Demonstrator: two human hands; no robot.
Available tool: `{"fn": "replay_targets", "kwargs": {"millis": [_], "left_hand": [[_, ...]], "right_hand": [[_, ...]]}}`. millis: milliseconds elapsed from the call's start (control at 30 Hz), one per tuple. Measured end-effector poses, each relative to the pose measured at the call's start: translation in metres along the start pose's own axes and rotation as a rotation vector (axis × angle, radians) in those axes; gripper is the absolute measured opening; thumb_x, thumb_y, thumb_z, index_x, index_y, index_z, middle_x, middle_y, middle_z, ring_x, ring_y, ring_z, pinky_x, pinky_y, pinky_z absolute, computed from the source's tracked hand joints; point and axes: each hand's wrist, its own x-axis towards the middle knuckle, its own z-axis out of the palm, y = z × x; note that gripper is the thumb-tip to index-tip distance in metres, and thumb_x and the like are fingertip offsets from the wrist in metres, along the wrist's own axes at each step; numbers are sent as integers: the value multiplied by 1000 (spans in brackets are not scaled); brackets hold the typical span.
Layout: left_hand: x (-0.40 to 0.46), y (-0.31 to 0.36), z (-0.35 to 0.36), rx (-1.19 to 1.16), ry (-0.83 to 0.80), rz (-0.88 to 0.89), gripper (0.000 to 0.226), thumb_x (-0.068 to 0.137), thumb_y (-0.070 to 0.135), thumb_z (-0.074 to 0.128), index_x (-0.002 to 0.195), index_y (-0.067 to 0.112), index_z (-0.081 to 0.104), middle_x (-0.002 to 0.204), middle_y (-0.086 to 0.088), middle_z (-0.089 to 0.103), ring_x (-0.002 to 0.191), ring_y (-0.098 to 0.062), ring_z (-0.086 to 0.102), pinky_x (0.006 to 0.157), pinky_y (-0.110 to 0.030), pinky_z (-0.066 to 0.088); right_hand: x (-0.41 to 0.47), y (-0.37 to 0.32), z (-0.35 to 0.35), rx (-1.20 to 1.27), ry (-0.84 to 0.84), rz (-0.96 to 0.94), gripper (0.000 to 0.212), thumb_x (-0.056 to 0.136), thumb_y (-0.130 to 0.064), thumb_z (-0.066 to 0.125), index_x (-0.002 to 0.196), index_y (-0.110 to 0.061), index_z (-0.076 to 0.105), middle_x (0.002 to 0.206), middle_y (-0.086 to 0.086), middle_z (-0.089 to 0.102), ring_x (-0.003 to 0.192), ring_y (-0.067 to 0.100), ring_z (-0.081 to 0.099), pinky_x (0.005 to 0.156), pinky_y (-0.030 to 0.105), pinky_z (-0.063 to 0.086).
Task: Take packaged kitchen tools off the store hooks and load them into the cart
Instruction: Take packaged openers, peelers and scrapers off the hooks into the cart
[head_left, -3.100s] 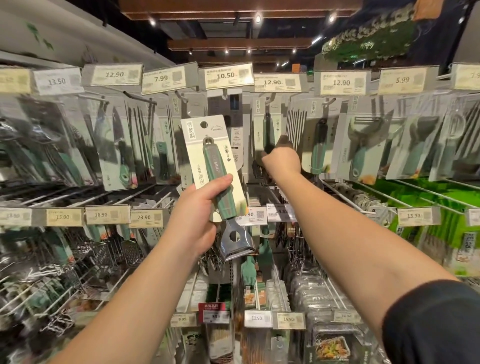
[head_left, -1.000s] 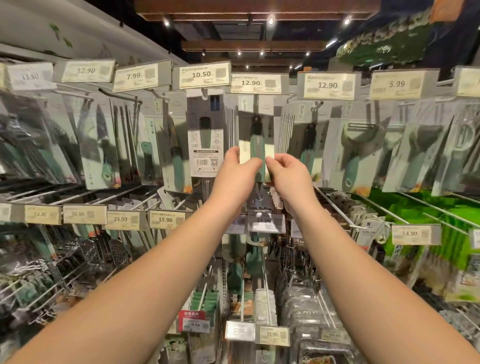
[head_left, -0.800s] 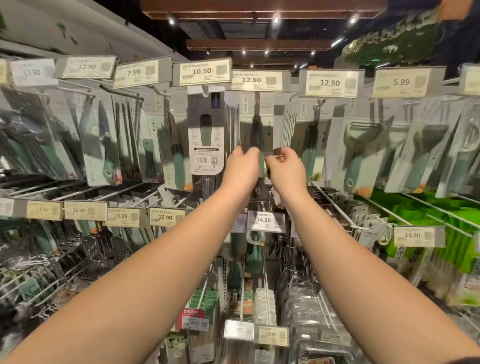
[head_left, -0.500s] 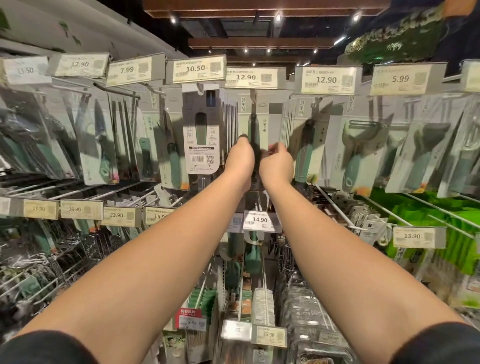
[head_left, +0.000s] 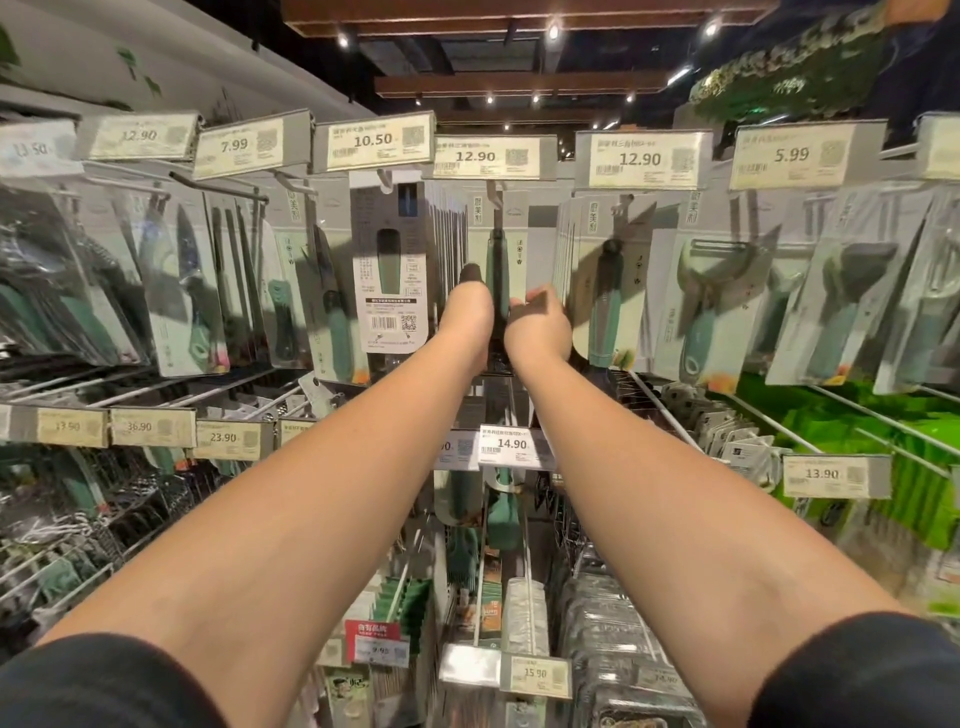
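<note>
A packaged tool (head_left: 500, 244) with a green handle on a pale card hangs on the hook under the middle 12.90 price tag (head_left: 485, 156). My left hand (head_left: 467, 317) holds the package's lower left side, thumb pointing up beside the handle. On the opposite side, my right hand (head_left: 540, 325) curls its fingers onto the lower right edge. The package's lower end is hidden behind both hands. No cart is in view.
Rows of packaged peelers, knives and scissors hang on either side, such as a grey-backed pack (head_left: 389, 270) on the left and a peeler (head_left: 714, 306) on the right. Lower hooks carry more tools behind the 14.90 tag (head_left: 511, 444). Wire hook rods stick out toward me.
Earlier my left hand held a packaged scraper out in front of the hooks. Since then both hands have closed on the package under the 12.90 tag and pushed deeper toward the shelf.
</note>
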Motion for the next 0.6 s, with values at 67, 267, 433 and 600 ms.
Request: {"fn": "replay_targets", "kwargs": {"millis": [67, 267, 433, 600], "left_hand": [[-1, -2, -2, 45, -17, 3, 68, 104, 57, 30, 157, 15, 25, 163, -9, 29, 148, -26, 30, 118, -42, 24], [-27, -32, -30, 231, -73, 209, 63, 104, 58, 24, 156, 24, 31, 160, -2, 35, 146, -20, 34, 119, -40, 24], [-67, -71, -102, 307, -121, 483, 40, 98, 63, 30, 115, 45, 62, 135, 12, 61, 129, -6, 53, 115, -41, 37], [-94, -106, -199, 522, 76, 359, 27, 94, 51, 50, 105, 36, 70, 106, 18, 71, 105, -3, 65, 100, -40, 50]], "right_hand": [[-6, 1, -2, -71, 3, -14, 20, 102, -18, 47, 121, -18, 51, 104, 9, 60, 82, 27, 55, 57, 28, 36], [-44, 12, -17, -236, -91, -131, 49, 102, -18, 47, 149, -10, 35, 148, 10, 44, 120, 29, 57, 94, 36, 48], [-109, 42, -52, -181, -205, -241, 31, 101, -26, 52, 132, -23, 53, 118, -10, 61, 98, 6, 61, 80, 24, 49], [-170, 80, -31, -241, -433, -272, 15, 99, -30, 55, 113, -31, 59, 92, -19, 62, 75, -16, 55, 60, 3, 39]]}}
